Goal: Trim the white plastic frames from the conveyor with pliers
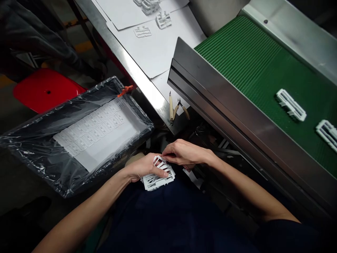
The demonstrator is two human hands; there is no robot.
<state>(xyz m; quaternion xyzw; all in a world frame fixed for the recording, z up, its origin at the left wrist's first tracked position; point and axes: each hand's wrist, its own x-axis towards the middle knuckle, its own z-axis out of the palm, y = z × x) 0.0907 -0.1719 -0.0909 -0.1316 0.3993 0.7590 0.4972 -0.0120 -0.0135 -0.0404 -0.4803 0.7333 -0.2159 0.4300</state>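
Close to my body, my left hand (144, 167) grips a small stack of white slatted plastic parts (159, 182), its thumb pressed across the top one. My right hand (183, 153) is closed in a pinch at the upper edge of that top part, its fingertips touching it. Between those fingertips, the exact point of contact is hidden. Left of my hands stands a plastic-lined box (34, 154), where similar thin white parts (89, 128) lie in rows on a white sheet.
A green conveyor belt (242, 63) on the right carries two white plastic parts (291, 105) behind a metal side wall (223, 102). On the metal-edged table (147, 95) lie a craft knife (171, 105), nippers (181, 109) and more white parts (163, 20). A red stool (47, 91) stands left.
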